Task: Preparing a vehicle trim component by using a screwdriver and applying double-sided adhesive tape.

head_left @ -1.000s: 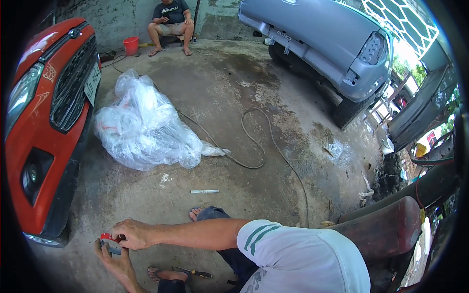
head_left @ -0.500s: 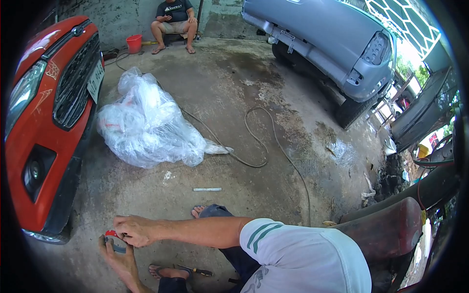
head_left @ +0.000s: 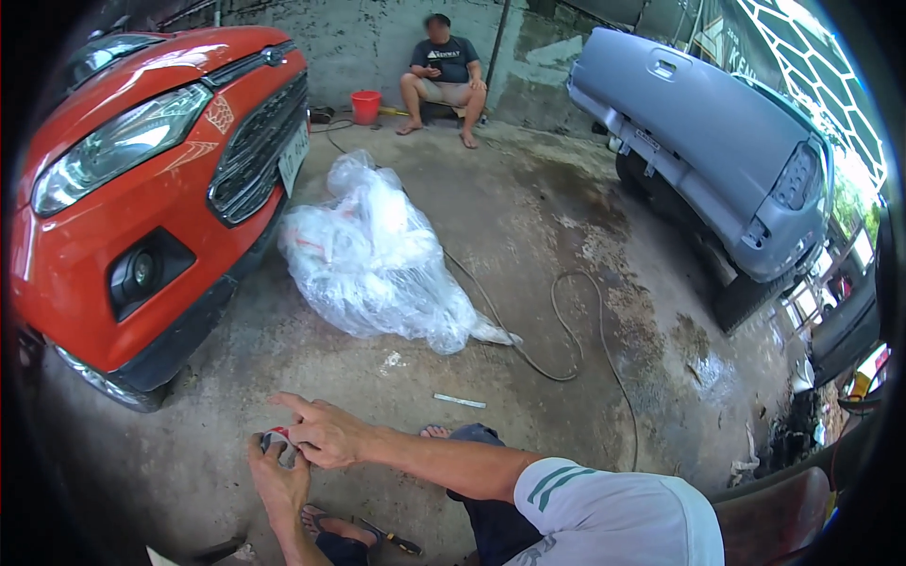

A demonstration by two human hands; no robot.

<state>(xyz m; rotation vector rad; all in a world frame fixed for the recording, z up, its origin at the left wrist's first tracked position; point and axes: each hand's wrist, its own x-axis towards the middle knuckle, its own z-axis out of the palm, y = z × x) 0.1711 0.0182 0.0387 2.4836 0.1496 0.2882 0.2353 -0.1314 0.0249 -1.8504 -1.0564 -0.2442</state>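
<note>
My left hand (head_left: 276, 479) and my right hand (head_left: 326, 434) meet low over the concrete floor, just in front of my sandalled foot (head_left: 332, 528). Together they grip a small red-and-grey object (head_left: 275, 438); my fingers hide most of it, so I cannot tell what kind of thing it is. My right forearm reaches in from the lower right out of a white sleeve, with its index finger stretched out to the left. My left forearm rises from the bottom edge.
A red car's front bumper (head_left: 142, 283) stands close on the left. A clear plastic bag (head_left: 377, 264) and a hose (head_left: 566, 330) lie ahead, with a small white stick (head_left: 460, 401) nearer. A grey pickup (head_left: 717, 160) is parked right. A person (head_left: 444, 75) sits beside a red bucket (head_left: 365, 106). A screwdriver (head_left: 392, 540) lies by my foot.
My view has swung toward the red car, which now fills more of the left side. Both hands stay together on the small object, with the right index finger now stretched out.
</note>
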